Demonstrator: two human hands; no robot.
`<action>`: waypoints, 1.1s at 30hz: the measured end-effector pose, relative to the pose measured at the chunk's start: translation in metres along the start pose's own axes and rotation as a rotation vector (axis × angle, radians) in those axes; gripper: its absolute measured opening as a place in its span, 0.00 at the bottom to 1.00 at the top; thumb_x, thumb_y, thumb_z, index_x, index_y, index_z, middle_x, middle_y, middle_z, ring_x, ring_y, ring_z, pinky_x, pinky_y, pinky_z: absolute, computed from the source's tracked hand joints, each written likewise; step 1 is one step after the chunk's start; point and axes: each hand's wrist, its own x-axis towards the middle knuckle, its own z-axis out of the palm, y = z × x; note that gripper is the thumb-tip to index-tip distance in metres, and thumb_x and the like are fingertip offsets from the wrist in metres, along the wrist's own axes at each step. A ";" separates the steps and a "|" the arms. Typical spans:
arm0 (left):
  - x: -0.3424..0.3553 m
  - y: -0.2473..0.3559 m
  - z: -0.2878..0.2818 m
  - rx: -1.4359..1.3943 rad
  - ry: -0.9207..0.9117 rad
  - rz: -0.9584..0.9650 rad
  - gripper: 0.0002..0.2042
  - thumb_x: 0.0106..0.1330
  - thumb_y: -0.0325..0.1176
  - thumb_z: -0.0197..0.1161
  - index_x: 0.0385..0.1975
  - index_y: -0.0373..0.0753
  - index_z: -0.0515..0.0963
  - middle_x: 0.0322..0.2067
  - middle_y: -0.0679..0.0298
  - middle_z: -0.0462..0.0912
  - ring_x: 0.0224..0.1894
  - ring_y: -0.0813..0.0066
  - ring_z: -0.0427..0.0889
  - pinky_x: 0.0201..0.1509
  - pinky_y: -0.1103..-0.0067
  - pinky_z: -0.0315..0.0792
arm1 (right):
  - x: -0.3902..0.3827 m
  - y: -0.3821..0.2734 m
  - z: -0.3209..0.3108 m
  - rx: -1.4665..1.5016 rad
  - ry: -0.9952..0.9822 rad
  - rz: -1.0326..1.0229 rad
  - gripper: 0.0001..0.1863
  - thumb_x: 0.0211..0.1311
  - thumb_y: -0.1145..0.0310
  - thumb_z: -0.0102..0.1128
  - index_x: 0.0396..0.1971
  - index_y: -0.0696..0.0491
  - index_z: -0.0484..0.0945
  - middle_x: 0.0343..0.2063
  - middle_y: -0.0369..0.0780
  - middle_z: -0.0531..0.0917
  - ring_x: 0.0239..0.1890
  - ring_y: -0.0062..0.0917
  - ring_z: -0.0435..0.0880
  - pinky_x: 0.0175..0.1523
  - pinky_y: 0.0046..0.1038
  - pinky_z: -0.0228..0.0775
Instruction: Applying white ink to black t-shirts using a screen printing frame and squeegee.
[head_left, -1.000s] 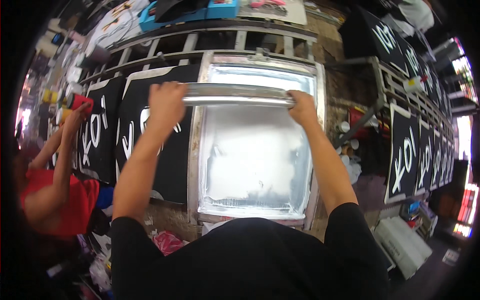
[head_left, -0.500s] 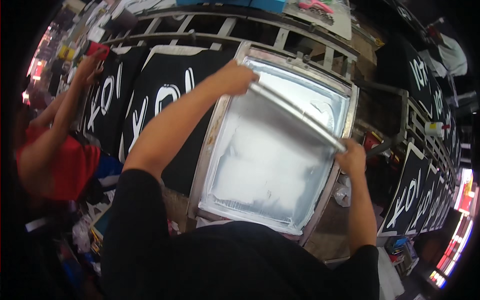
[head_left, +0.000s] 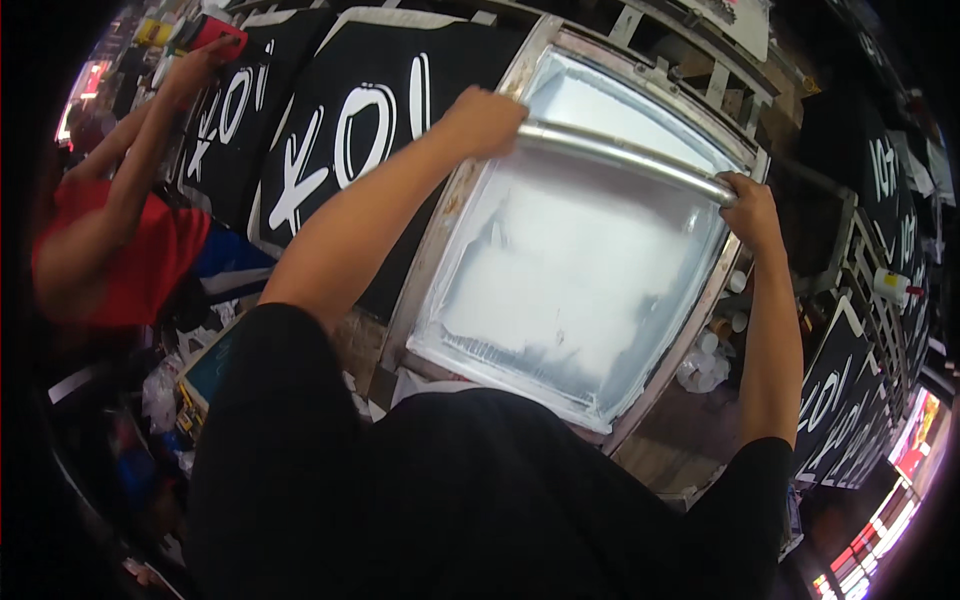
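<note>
Nearest, the person's black shirt (head_left: pixel 490 480) borders the near edge of the shallow frame (head_left: pixel 436 250). A white coat (head_left: pixel 570 255) covers much of the frame's floor, patchy and greyer toward its near edge. Farther up, the metal bar (head_left: pixel 627 152) spans the frame's far part. The left hand (head_left: pixel 487 124) has its grip closed round the bar's end over the frame's left side; the right hand (head_left: pixel 752 215) has its grip wrapped round the other end, over the frame's right side.

Half a second ago the bar's right end sat lower along that side; now it is nearer the frame's far right corner, and the bar's slant across the frame has reversed. I judge this an adjustment within the work, with the bar under two-handed control.

Left of the frame lies a black panel (head_left: pixel 335 160) with white strokes; farther left, a co-worker in red (head_left: pixel 130 255).
</note>
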 end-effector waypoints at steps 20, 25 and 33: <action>-0.300 0.111 0.107 -0.607 -0.062 -0.377 0.17 0.47 0.33 0.64 0.38 0.34 0.78 0.33 0.47 0.83 0.41 0.47 0.81 0.47 0.57 0.72 | -0.036 -0.154 -0.002 -0.300 -0.632 -0.297 0.16 0.45 0.75 0.56 0.35 0.44 0.83 0.32 0.39 0.84 0.40 0.35 0.83 0.50 0.36 0.69; -0.209 0.125 0.065 -0.579 -0.180 -0.181 0.16 0.49 0.35 0.63 0.38 0.35 0.80 0.35 0.47 0.83 0.42 0.45 0.81 0.49 0.60 0.74 | -0.067 -0.080 -0.068 -0.304 -0.507 -0.057 0.17 0.41 0.76 0.58 0.34 0.46 0.84 0.33 0.42 0.85 0.44 0.38 0.82 0.52 0.38 0.70; 0.017 0.061 0.000 -0.212 0.303 0.140 0.16 0.53 0.27 0.61 0.43 0.44 0.80 0.39 0.59 0.84 0.46 0.59 0.81 0.52 0.61 0.65 | -0.101 -0.041 -0.069 -0.278 0.127 0.324 0.15 0.43 0.77 0.59 0.33 0.45 0.83 0.31 0.39 0.83 0.41 0.36 0.81 0.48 0.38 0.64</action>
